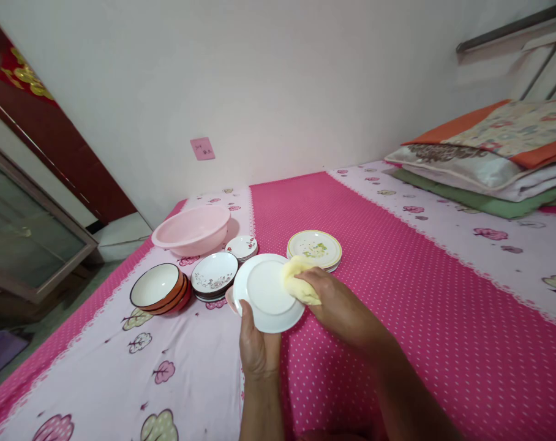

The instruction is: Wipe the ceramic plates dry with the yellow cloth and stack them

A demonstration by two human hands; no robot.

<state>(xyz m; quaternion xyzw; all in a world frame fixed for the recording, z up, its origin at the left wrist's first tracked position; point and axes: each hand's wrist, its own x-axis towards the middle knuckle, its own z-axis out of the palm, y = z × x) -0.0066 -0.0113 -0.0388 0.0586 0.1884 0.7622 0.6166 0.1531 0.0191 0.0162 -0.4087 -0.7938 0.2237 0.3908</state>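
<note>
My left hand (pixel 255 343) grips the lower left rim of a white plate (pixel 269 285), thumb on top and fingers hidden beneath. The plate's underside, with its foot ring, faces up toward me. In my right hand (pixel 326 294) is a bunched pale yellow cloth (pixel 300 278), pressed against the plate's right edge. Just behind the cloth sits a stack of yellow-rimmed plates (pixel 315 244) with a green floral print. A pinkish thing (pixel 231 300) peeks out at the plate's left edge, mostly covered, so its kind does not show.
Left of the plate stand dark-rimmed floral plates (pixel 214 272), small flowered dishes (pixel 242 246) and stacked orange bowls (pixel 157 288). A pink basin (pixel 193 229) is behind them. Folded bedding (pixel 480 159) lies far right on the pink patterned bedspread (pixel 425 312). A white wall (pixel 296 92) rises behind.
</note>
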